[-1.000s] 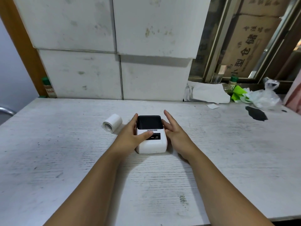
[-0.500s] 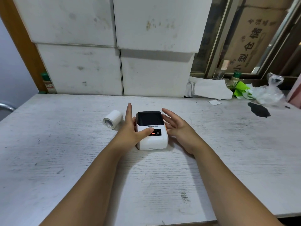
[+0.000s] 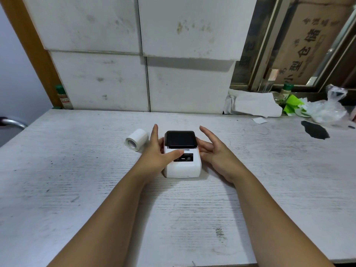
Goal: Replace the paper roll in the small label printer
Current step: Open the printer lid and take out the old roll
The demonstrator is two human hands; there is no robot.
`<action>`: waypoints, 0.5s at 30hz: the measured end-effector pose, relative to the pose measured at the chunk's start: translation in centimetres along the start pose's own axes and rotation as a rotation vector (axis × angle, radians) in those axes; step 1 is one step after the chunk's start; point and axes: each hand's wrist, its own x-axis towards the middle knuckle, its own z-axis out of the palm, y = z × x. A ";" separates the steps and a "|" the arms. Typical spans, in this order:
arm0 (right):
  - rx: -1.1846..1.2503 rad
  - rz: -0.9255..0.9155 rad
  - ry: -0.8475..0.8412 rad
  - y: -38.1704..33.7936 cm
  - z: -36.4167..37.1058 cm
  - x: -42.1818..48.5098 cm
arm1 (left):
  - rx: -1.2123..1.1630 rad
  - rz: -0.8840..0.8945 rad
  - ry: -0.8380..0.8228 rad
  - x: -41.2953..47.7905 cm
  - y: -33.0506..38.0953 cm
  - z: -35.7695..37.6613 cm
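We find the small label printer [image 3: 182, 154] standing upright near the middle of the white, scuffed surface [image 3: 77, 189], its dark lid [image 3: 180, 139] down on the far half and a dark control panel [image 3: 184, 158] on the white near half. We note a thin orange edge showing at the printer's right side, just under the lid. The left hand [image 3: 159, 153] lies against the printer's left side, fingers stretched forward along it and thumb laid across the top onto the control panel; the hand is spread, not closed round the body. The right hand [image 3: 215, 151] is at the printer's right side with its fingers fanned apart; the lower fingertips reach the right edge near the lid, while the upper fingers stand clear in the air. We cannot tell whether those lower fingertips press on anything. The spare paper roll [image 3: 136, 139] lies on its side just left of the left hand, apart from the printer, its hollow core facing toward us. Further out, stacked white boxes [image 3: 146, 54] stand along the back edge of the surface. At the far right we record crumpled white paper [image 3: 254, 104], a green-capped bottle [image 3: 285, 91], bright green scraps [image 3: 291, 106], a clear plastic bag [image 3: 329, 108] and a dark patch [image 3: 315, 132] on the surface. A second green-capped bottle [image 3: 62, 96] stands at the far left corner beside the boxes.
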 end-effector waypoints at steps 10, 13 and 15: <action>-0.095 -0.040 0.288 0.0 1.7 0.1 | 0.057 -0.023 0.185 0.0 0.8 1.0; -0.079 -0.042 0.333 -0.1 2.0 0.1 | 0.074 -0.042 0.206 0.3 0.9 1.3; -0.042 -0.051 0.364 -0.1 2.2 0.1 | 0.074 -0.037 0.213 0.4 0.8 1.5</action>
